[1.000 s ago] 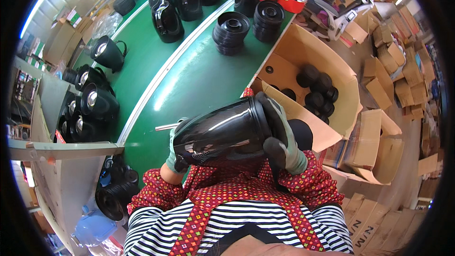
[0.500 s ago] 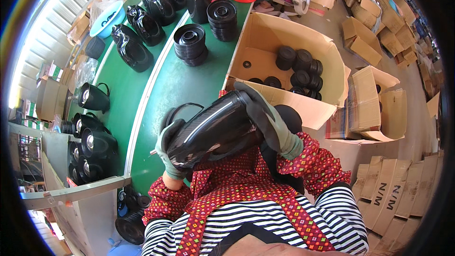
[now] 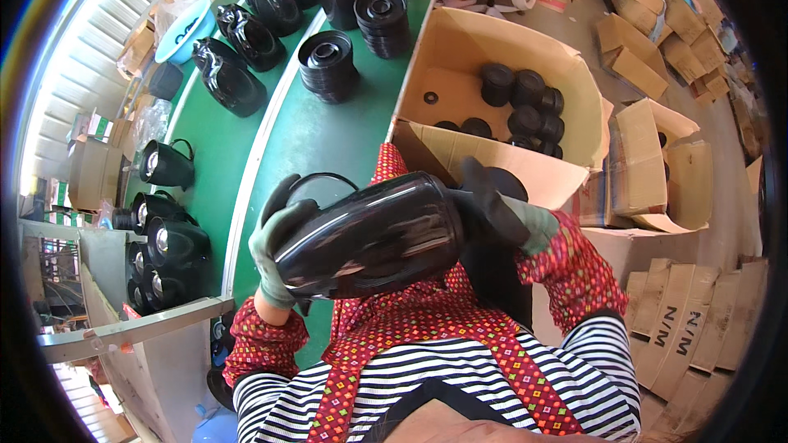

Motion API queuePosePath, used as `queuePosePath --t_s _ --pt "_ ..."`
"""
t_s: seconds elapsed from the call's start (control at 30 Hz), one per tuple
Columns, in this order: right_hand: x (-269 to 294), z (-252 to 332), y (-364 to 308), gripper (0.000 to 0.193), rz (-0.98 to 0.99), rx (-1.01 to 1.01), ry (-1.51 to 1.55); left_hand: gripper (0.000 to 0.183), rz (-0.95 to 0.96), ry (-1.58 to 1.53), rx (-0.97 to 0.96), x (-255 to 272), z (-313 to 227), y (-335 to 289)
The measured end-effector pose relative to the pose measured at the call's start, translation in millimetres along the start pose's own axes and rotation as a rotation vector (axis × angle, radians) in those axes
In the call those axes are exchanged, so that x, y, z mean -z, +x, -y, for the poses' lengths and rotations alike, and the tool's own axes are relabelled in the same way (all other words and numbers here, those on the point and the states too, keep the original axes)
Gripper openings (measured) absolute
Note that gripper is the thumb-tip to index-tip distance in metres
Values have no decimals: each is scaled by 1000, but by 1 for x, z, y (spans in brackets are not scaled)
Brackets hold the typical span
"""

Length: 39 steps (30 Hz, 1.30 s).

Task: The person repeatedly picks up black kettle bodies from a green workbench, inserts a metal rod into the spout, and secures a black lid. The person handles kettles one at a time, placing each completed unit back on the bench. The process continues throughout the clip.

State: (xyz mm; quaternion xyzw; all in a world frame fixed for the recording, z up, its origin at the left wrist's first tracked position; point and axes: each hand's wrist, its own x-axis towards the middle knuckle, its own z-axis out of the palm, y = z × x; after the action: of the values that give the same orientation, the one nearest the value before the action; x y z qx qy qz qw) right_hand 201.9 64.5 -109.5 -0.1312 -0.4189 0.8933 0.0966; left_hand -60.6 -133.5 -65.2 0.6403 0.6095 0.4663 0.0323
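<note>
A glossy black jug [image 3: 373,234] lies nearly level in front of my chest, its body slanting slightly up to the right. My left hand [image 3: 283,234], in a grey-green glove with dark fingers, is closed round its left end, beside a thin curved black handle [image 3: 328,177]. My right hand [image 3: 501,213], gloved alike, is closed against the jug's right end; its fingertips are partly hidden. Behind that hand shows a dark round thing [image 3: 507,184] whose kind I cannot make out.
On the green table stand stacks of black round parts [image 3: 327,66] and several black jugs [image 3: 230,78]. More jugs [image 3: 176,242] lie at left by a metal rail [image 3: 148,330]. An open carton [image 3: 574,57] holding black round pieces stands at right. Flattened cartons [image 3: 673,328] lean nearby.
The jug has turned closer to level, its right end dropping. My right hand has slid from over the jug's upper side to its right end. My left hand has shifted slightly left.
</note>
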Motion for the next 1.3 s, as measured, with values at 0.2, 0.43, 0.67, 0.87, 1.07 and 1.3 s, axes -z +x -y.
queuePosePath --t_s 0.2,0.43,0.67,0.87,1.07,1.3 --pt "-36 -2 -7 78 -49 579 -564 66 56 -610 249 -19 26 -28" --pt "4 -32 5 70 -17 274 26 48 -37 -308 301 -7 -7 -4" --pt "-11 -23 -3 82 -131 100 221 44 372 194 -171 4 -32 32" --pt "-28 -27 -5 92 -227 570 -140 62 83 -842 648 -23 -9 11" --pt "-9 -28 -12 75 -186 310 20 41 129 82 -43 -19 -34 35" --pt "-19 -18 -5 84 -213 538 -553 67 242 -556 492 -38 56 -48"
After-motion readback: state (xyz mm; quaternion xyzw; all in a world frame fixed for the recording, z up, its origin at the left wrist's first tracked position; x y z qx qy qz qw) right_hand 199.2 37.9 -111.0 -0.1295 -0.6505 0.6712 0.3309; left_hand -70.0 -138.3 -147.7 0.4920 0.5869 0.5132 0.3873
